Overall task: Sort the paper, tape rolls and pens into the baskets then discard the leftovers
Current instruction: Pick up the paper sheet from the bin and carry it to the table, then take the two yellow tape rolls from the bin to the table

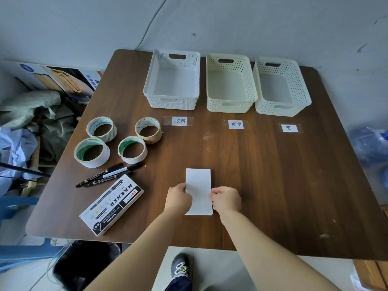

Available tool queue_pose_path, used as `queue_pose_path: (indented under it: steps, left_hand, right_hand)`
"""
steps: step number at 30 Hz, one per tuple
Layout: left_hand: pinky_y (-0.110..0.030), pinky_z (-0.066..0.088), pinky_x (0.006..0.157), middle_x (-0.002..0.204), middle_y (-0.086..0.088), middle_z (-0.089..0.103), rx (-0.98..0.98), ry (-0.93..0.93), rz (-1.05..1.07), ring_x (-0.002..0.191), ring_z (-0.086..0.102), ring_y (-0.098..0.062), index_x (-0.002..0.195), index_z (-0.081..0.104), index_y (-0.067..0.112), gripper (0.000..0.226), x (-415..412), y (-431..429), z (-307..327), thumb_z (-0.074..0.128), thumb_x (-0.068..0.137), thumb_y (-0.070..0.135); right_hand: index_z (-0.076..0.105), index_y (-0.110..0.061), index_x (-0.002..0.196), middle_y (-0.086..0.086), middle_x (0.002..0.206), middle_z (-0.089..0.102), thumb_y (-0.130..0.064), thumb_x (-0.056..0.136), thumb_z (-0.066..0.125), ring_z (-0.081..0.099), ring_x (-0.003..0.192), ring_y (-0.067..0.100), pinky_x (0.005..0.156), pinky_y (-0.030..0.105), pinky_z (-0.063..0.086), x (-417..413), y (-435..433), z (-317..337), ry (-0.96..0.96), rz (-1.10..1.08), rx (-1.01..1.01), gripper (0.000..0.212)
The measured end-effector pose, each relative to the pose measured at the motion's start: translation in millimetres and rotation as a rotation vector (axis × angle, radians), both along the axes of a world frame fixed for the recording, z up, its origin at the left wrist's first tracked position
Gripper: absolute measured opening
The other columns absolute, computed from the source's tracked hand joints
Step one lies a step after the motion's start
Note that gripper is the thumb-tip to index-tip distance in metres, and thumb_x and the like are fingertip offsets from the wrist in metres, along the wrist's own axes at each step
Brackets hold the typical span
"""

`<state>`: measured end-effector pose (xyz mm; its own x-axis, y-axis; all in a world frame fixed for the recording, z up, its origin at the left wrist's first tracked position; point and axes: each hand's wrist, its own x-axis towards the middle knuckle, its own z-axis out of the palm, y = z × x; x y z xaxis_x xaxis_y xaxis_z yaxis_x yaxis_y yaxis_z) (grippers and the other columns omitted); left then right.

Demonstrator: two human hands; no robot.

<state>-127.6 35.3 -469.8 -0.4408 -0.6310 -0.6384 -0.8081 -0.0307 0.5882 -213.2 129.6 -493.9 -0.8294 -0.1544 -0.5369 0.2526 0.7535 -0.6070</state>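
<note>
White baskets point(171, 80) hold nothing (hands point(178, 197) grip paper point(198, 185)).

The right half of the table point(294, 175) is bare wood, so a hand can pass there freely from the near edge up to the labels. The middle strip between the paper stack point(198, 191) and the far baskets is also open. On the far side, three baskets stand in a row: the white basket point(172, 80), the middle basket point(231, 85) and the right basket point(281, 87); the last two touch, leaving no gap. The left side is crowded: four tape rolls point(117, 141), then the pens point(109, 174) and the marker box point(112, 204) just near them, with only narrow gaps between.
</note>
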Motion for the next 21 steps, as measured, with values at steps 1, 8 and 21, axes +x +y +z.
queue_pose_path:
  steps: [1,8,21]
  left_hand:
    - [-0.037,0.053,0.084,0.132,-0.011,0.053,0.005,0.004,0.001,0.109,0.058,-0.032,0.138,0.049,0.016,0.05,0,-1,0,0.034,0.092,0.004]
    - [-0.027,0.049,0.077,0.137,-0.007,0.053,0.041,0.043,0.081,0.116,0.057,-0.026,0.143,0.041,0.016,0.053,-1,-11,19,0.04,0.092,0.001]
    - [-0.023,0.051,0.06,0.081,0.006,0.062,0.007,0.301,0.34,0.065,0.056,-0.01,0.112,0.064,0.017,0.027,37,-13,107,0.049,0.092,0.007]
  right_hand:
    - [0.074,-0.013,0.102,0.005,0.103,0.073,-0.014,0.084,0.07,0.069,0.089,0.023,0.079,0.039,0.06,0,0,1,0.0,0.001,0.005,0.018]
    - [0.074,-0.016,0.091,0.005,0.093,0.074,-0.014,0.081,0.068,0.07,0.086,0.024,0.081,0.041,0.058,-10,-6,23,0.007,-0.023,-0.042,0.012]
    - [0.066,-0.031,0.063,-0.013,0.068,0.065,-0.019,0.083,0.067,0.065,0.066,0.013,0.057,0.021,0.054,15,-23,126,0.149,0.144,-0.353,0.023]
